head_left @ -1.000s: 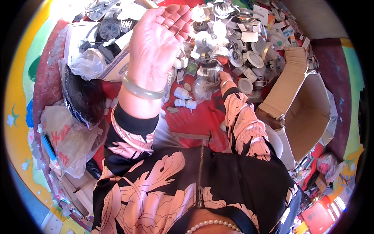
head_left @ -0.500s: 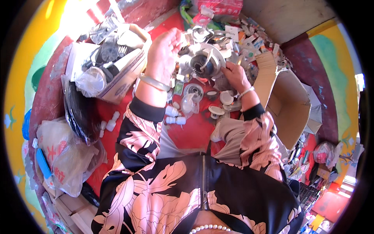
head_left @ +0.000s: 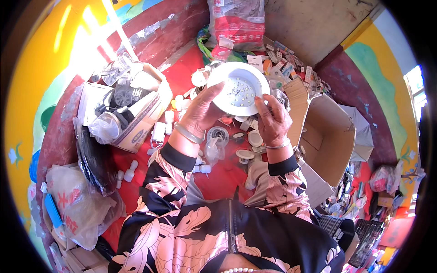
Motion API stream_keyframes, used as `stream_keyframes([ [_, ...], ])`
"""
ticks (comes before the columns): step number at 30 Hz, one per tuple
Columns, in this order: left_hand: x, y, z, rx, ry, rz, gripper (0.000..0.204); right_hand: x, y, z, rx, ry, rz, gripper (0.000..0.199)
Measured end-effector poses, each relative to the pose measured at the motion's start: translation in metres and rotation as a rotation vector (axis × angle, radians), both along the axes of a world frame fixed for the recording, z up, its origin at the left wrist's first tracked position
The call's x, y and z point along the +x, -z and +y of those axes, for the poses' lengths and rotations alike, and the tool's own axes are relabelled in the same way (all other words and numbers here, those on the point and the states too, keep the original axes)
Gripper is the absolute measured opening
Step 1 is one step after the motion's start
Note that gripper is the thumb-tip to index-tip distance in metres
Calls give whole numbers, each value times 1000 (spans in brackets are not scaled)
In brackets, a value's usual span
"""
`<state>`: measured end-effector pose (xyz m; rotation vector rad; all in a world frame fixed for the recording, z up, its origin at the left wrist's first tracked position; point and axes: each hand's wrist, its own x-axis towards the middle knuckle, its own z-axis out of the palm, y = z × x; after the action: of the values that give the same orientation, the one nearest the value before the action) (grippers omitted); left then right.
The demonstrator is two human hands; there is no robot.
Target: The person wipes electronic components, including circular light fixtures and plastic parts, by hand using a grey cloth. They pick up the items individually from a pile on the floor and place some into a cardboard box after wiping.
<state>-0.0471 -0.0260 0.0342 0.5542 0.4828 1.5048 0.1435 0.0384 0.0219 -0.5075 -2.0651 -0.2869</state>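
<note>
Between my two hands is a round white LED downlight (head_left: 243, 110), its bowl facing me with several small yellowish LED chips on the inside. My left hand (head_left: 200, 109) grips its left rim, fingers mostly hidden behind it. At the lower right rim, my right hand (head_left: 274, 119) pinches it between thumb and curled fingers. Below the lamp on the red floor covering lie a round grey-white fitting (head_left: 217, 134), a clear plastic bag (head_left: 213, 151) and a white disc-shaped fitting (head_left: 245, 155).
A carton (head_left: 144, 119) full of black and clear parts stands at the left. An open cardboard box (head_left: 328, 132) is at the right. Small boxes (head_left: 291, 68) are heaped at the far right, beside a red-and-clear bag (head_left: 239, 27). White plastic bags (head_left: 79, 195) lie at the near left.
The lamp has been turned so its bowl faces me instead of its finned back. My left hand has come down onto its rim; the right still holds it.
</note>
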Motion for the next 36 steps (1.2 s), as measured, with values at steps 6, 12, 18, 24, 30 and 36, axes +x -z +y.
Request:
stream_keyframes([
  [6,15,-11,11,207,-91,102,79,11,4,18,-19,-20,181,37],
  [12,28,-4,23,181,-94,-49,83,13,-2,18,-97,-34,270,40],
  [18,37,1,29,283,-76,86,82,18,-2,22,-131,-16,297,41],
  [24,33,1,29,173,-146,74,77,27,-22,31,-403,68,194,36],
  [30,22,10,27,120,-216,70,76,114,2,100,-1404,-733,1343,25],
  [36,31,3,21,128,-219,244,77,69,-40,60,-1595,-834,1404,23],
])
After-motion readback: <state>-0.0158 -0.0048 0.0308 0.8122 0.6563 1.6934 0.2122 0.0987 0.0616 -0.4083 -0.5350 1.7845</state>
